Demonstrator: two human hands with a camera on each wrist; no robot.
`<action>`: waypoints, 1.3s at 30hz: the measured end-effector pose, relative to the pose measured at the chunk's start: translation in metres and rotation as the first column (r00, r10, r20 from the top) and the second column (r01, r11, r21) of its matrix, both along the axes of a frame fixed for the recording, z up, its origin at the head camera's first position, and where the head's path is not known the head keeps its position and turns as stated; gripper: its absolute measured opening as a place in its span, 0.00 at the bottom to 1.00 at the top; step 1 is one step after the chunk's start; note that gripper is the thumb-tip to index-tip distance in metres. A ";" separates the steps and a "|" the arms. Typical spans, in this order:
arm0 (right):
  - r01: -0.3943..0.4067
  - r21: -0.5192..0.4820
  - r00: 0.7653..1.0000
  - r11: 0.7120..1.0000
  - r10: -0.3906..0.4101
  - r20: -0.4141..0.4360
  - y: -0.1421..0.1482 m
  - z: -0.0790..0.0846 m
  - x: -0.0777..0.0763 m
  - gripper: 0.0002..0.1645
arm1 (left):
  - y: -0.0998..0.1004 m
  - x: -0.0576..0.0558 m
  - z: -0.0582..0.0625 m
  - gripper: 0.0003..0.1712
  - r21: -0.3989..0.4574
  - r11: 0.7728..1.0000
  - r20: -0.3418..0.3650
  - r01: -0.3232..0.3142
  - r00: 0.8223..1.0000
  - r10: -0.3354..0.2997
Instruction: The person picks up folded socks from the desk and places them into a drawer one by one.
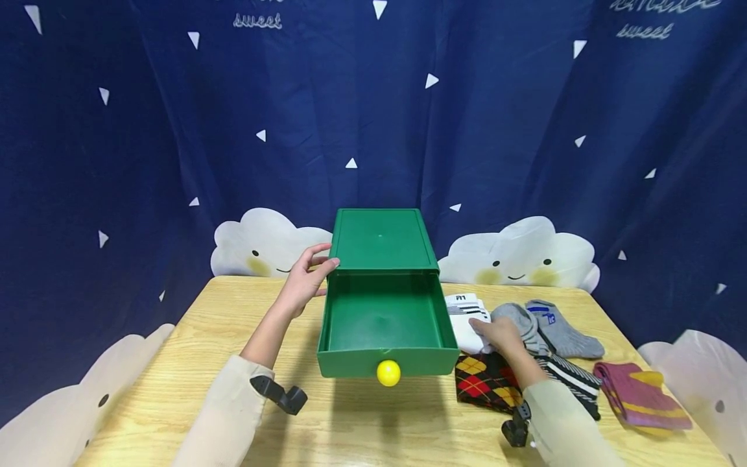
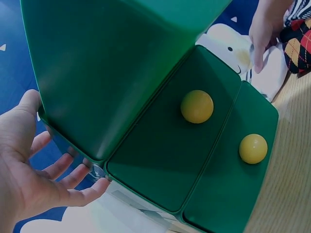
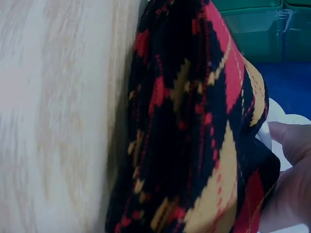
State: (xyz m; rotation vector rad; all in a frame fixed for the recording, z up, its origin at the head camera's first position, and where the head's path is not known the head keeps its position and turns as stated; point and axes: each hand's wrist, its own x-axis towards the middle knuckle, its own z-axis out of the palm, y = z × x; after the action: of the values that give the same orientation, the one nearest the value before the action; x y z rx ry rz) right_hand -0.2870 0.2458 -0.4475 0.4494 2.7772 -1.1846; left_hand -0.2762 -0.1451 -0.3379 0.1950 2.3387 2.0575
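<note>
A green drawer cabinet (image 1: pixel 382 239) stands mid-table, its top drawer pulled far out, with bare green floor and a yellow ball knob (image 1: pixel 388 373). My left hand (image 1: pixel 305 275) is at the cabinet's upper left edge; its thumb touches the edge and its loose fingers spread along the side, as the left wrist view shows. On the right, my right hand (image 1: pixel 500 334) pinches a folded pair of white socks (image 1: pixel 463 311) with black stripes; some fingers are hidden. Black, red and yellow argyle socks (image 1: pixel 481 383) lie just nearer, filling much of the right wrist view.
Grey socks (image 1: pixel 563 331), black-and-white striped socks (image 1: pixel 574 379) and maroon-and-yellow socks (image 1: pixel 639 399) lie folded at the right. Lower drawers (image 2: pixel 218 179) with yellow knobs sit below the open one. A dark blue curtain (image 1: pixel 373 97) with clouds hangs behind the wooden table (image 1: pixel 222 324).
</note>
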 end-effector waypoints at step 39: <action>0.042 -0.483 0.998 0.874 -0.056 -0.015 -0.003 0.004 -0.010 0.41 | 0.001 0.000 0.001 0.31 -0.001 1.000 0.018 0.003 1.000 -0.003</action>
State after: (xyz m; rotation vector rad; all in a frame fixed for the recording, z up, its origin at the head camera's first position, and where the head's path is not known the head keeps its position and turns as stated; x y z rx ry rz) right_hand -0.2973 0.2427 -0.4435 0.4514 2.3657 -1.8348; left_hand -0.2766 -0.1445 -0.3368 0.1790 2.3280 2.0485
